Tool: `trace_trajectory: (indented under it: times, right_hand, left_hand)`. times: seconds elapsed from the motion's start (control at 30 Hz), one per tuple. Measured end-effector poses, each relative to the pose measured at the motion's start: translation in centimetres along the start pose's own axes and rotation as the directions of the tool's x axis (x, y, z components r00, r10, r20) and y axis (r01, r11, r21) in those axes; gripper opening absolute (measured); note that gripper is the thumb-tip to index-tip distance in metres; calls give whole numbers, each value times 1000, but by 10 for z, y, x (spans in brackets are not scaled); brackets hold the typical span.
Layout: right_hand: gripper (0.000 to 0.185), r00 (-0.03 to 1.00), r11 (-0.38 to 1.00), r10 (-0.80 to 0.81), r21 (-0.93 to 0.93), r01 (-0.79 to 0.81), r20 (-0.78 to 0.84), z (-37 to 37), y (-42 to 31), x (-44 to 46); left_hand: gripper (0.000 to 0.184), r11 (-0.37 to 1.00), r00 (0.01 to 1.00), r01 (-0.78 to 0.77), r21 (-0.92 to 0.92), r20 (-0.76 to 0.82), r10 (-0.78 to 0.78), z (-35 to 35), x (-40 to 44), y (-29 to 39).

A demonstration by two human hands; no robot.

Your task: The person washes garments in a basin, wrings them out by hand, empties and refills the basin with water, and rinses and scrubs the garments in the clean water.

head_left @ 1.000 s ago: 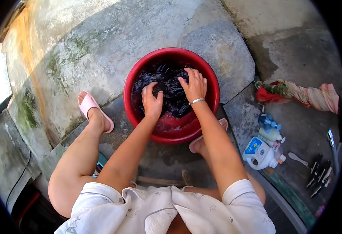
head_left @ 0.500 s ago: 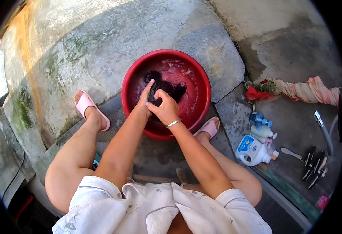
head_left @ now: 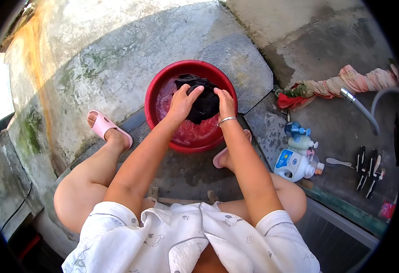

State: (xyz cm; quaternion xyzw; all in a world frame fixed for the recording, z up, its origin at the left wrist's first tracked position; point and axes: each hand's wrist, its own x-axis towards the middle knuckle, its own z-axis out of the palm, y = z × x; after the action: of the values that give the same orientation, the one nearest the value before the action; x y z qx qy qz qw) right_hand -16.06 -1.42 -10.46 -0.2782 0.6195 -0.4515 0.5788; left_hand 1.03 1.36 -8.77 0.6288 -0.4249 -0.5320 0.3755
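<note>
A round red basin (head_left: 153, 111) with a little sudsy water stands on the ground between my feet. Bunched dark wet cloth (head_left: 204, 107) is in its upper right part. My left hand (head_left: 182, 101) grips the cloth's left side, thumb laid over it. Around the right side of the cloth, my right hand (head_left: 225, 103) is closed, with a silver bracelet at the wrist. The fingertips of both hands are partly hidden by the cloth.
Right of the basin lie a white detergent bottle (head_left: 292, 164), pump bottles (head_left: 301, 142), a white brush (head_left: 339, 162), black clips (head_left: 367, 170), a shower hose (head_left: 361, 109) and a twisted cloth (head_left: 331, 86). Pink slippers (head_left: 100, 125) are on my feet.
The dark cloth, spread in the water and then bunched at the basin's left, is now gathered at the right. My hands have moved apart onto its two sides.
</note>
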Motion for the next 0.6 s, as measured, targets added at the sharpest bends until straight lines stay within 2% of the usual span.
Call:
trace_trajectory:
  times: [0.03,0.07,0.1,0.17,0.2,0.23,0.3,0.33,0.37,0.43,0.47,0.5,0.57,0.6]
  right_hand:
    - [24,1000,1000,0,-18,0,5,-10,8,6]
    - [28,999,991,-31,-133,29,-18,-15,8,5]
    - [28,999,991,-34,-131,31,-19,-18,10,1]
    - [32,972,843,-234,-497,206,7,-24,16,-4]
    - [33,965,849,-261,-485,211,-36,-30,24,0]
    - [30,960,844,-256,-511,162,-118,-39,31,5]
    - [30,948,648,-278,-759,68,-153,-46,18,-3]
    - [32,953,511,-275,-859,31,-130,-47,9,-11]
    - [32,954,510,-269,-860,24,-133,-49,12,-11]
    - [38,852,185,-499,-940,286,161,-51,20,-9]
    - [49,863,206,-438,-907,368,251,-46,20,-8]
    - [61,853,196,-407,-880,432,328,-37,28,-7]
    - [70,844,121,-297,-859,497,446,-20,50,-8]
    - [71,867,79,-199,-874,479,457,-14,65,-4]
  left_hand:
    - [49,994,994,-108,24,-11,108,-1,-2,-7]
    - [39,981,987,-153,117,-30,157,-6,-1,-19]
    - [39,981,987,-156,118,-29,161,-12,-2,-29]
    - [29,911,958,-286,296,51,283,-21,-4,-49]
    - [23,871,939,-331,363,39,340,-24,-5,-55]
    - [23,871,941,-327,367,40,336,-29,-3,-63]
    - [20,806,940,-273,525,-33,340,-40,-2,-74]
    - [24,819,965,-177,546,-66,253,-42,1,-77]
    - [24,820,967,-174,545,-63,246,-41,1,-74]
    - [37,791,884,-314,525,-142,446,-34,3,-69]
    - [51,811,906,-333,481,-74,416,-26,5,-68]
    - [59,769,916,-335,544,-3,401,-17,4,-69]
    - [69,626,968,-244,740,151,198,3,0,-67]
    - [76,561,969,-246,790,195,150,10,5,-76]
